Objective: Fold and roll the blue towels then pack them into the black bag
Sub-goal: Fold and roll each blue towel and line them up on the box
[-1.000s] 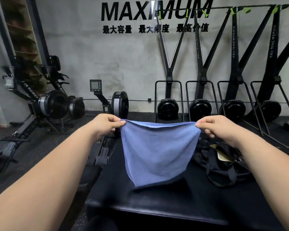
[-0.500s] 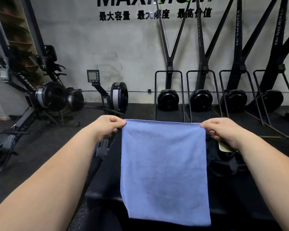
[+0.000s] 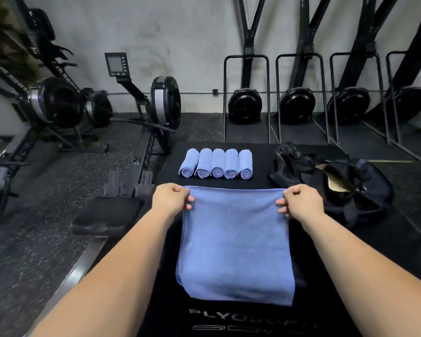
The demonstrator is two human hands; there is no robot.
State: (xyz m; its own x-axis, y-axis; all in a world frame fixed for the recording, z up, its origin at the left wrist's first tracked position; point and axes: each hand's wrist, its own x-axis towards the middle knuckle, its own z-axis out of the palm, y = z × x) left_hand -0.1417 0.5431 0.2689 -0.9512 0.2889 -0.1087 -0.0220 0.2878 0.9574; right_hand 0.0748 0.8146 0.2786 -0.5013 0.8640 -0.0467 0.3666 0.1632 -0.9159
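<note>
Pinching far corners of the fleecy rectangular blue towel [image 3: 233,244] (fingers curled) are left hand [image 3: 170,199] and right hand [image 3: 301,203].

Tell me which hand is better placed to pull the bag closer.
Right, probably: the right hand sits beside the bag; the left hand is across the towel. Both pinch its corners.

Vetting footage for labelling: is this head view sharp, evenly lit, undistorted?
Head view: the spread towel and five rolled towels are sharp. Head view: the rowing machines at left smear, the wide lens bows the edges, the black bag loses detail.
</note>
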